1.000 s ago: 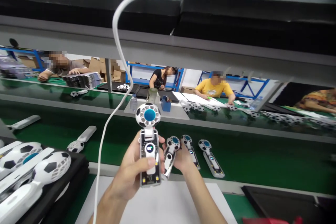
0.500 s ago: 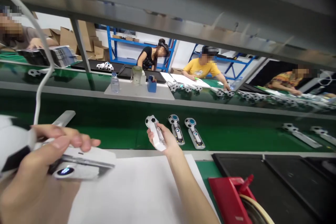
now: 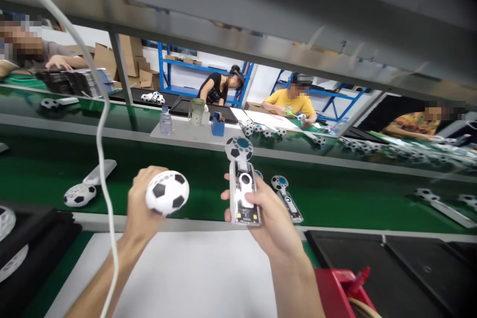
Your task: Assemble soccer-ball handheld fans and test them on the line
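My left hand (image 3: pixel 140 203) is closed around a soccer-ball handheld fan (image 3: pixel 167 193), its black-and-white ball head toward me and its handle hidden behind. In my right hand (image 3: pixel 274 213) is a second fan (image 3: pixel 244 186), held upright with the ball head on top. Its handle shows an exposed inside with a round button, a circuit board and yellow parts; a blue disc sits on the head. My right thumb presses on the handle's face. Just behind that hand, another opened fan (image 3: pixel 286 198) lies on the green belt (image 3: pixel 201 179), with one more mostly hidden beside it.
A white cable (image 3: pixel 100 134) hangs down at left, before a fan (image 3: pixel 80 195) on the belt. White paper (image 3: pixel 179 268) covers the near bench. Black trays (image 3: pixel 372 268) and a red tape dispenser (image 3: pixel 335 283) stand at right. Several co-workers sit opposite.
My left hand has moved forward and right from close to the camera, its fan's ball head now facing me. My right hand has raised its fan and turned its open inside toward me.
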{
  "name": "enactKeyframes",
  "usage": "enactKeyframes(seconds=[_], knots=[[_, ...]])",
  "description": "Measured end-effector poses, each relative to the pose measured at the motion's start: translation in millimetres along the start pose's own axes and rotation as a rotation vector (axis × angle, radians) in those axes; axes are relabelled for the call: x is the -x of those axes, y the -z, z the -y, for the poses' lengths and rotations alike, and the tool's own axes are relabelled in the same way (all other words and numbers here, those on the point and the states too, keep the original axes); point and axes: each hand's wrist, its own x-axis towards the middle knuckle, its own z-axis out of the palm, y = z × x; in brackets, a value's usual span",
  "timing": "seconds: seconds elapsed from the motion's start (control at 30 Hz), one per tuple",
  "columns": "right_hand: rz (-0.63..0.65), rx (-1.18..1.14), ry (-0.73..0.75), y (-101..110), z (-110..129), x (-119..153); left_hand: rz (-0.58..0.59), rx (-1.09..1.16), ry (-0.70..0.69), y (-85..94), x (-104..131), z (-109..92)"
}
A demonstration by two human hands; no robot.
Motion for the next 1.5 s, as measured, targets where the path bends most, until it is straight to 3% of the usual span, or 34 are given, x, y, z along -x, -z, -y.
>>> enactKeyframes(seconds=[0.2,0.3,0.5,0.67,0.83,0.93,1.0,1.1,1.2,1.3,1.5], knots=[[-0.112,0.348,0.23,-10.4,-14.6,-1.2,0.201,-0.071,0.169,-26.8,-10.6,44.4],[-0.081,0.43,0.271,-12.4,-24.8,-2.6,0.236,-0.169,0.195,-32.1,-6.1,61.2],[0.042,0.333,0.255,-12.4,-34.3,-5.9,0.195,-0.442,0.141,-43.3,1.6,83.2],[0.073,0.223,0.177,-17.2,-32.2,-4.9,0.177,-0.602,0.117,-44.1,3.4,96.1],[0.067,0.204,0.18,-22.9,-29.9,-0.3,0.084,-0.709,0.149,-15.3,-12.3,85.5],[0.083,0.175,0.171,-24.7,-28.8,2.4,-0.075,-0.781,0.267,16.5,-25.6,79.9],[0.105,0.141,0.158,-25.9,-27.6,4.2,-0.107,-0.816,0.393,35.3,-30.3,85.2],[0.133,0.098,0.151,-28.3,-24.7,7.3,0.012,-0.818,0.574,49.9,-29.6,103.2],[0.155,0.091,0.134,-30.1,-21.2,10.7,0.123,-0.803,0.637,50.2,-26.2,114.5],[0.185,0.115,0.098,-29.8,-18.2,13.7,0.138,-0.791,0.607,48.6,-28.3,104.0],[0.21,0.153,0.084,-27.6,-13.4,17.7,0.033,-0.748,0.459,53.7,-38.8,46.0]])
